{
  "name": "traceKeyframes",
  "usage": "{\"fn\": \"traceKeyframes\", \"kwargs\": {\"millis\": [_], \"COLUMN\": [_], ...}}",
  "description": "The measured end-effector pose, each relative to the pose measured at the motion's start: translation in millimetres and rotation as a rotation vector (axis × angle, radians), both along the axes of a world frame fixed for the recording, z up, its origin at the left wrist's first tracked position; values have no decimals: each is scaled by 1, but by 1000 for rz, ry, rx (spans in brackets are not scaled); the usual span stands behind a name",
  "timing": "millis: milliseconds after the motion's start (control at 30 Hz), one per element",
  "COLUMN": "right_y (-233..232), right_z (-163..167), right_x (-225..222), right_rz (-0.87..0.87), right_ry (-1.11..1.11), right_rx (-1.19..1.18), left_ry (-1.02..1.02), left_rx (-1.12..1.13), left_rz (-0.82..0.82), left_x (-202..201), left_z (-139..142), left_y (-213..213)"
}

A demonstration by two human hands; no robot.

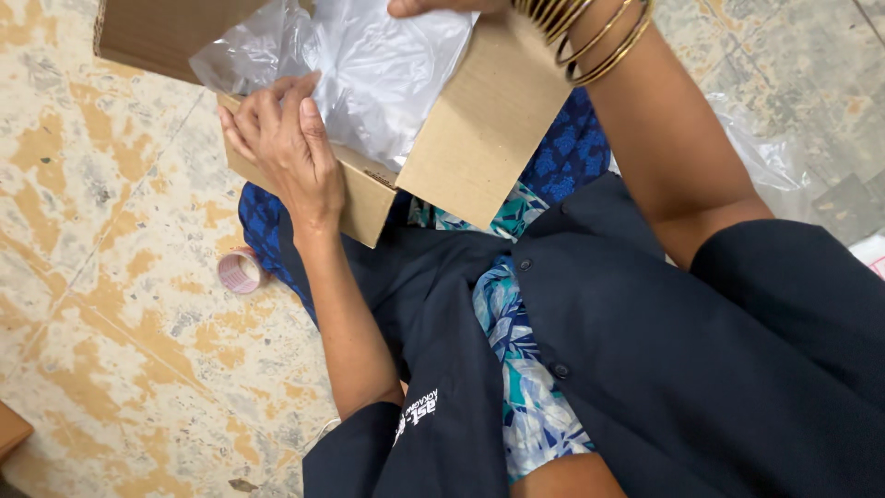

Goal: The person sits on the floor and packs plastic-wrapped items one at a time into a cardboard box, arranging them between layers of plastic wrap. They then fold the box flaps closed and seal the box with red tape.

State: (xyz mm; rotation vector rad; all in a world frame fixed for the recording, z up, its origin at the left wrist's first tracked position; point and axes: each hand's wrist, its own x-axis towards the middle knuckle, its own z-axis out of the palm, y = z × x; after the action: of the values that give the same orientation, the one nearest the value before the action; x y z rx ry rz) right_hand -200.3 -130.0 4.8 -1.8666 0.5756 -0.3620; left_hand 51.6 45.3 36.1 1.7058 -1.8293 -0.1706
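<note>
Though open, brn carton [479, 129] w/ bag [369, 65]

Plastic bag [369, 65] in cardboard box [479, 138]; tape roll [241, 271] on floor [111, 277] left

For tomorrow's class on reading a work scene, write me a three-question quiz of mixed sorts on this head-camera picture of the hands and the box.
1. True or false: the left hand rests on the rim of the cardboard box.
2. What lines the inside of the box?
A. newspaper
B. a clear plastic bag
C. foam blocks
3. Fill in: the roll of tape lies on the ____, left of the person's lap.

Key
1. True; its fingers lie over the box's near edge.
2. B; the plastic bag fills the opening, and the right hand reaches it at the picture's top, gold bangles on that wrist.
3. Floor.
</note>
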Motion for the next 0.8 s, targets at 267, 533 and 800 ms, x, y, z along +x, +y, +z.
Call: {"fn": "traceKeyframes", "kwargs": {"millis": [267, 533, 800], "right_y": [71, 186, 256], "right_z": [22, 28, -58], "right_x": [81, -110, -237], "right_rz": [-204, -773, -523], "right_ry": [755, 69, 987], "right_rx": [-434, -552, -582], "left_ry": [-70, 44, 168], "left_rx": [7, 45, -79], "left_rz": [32, -89, -110], "left_x": [2, 2, -13], "left_z": [-2, 11, 24], "left_y": [1, 13, 13]}}
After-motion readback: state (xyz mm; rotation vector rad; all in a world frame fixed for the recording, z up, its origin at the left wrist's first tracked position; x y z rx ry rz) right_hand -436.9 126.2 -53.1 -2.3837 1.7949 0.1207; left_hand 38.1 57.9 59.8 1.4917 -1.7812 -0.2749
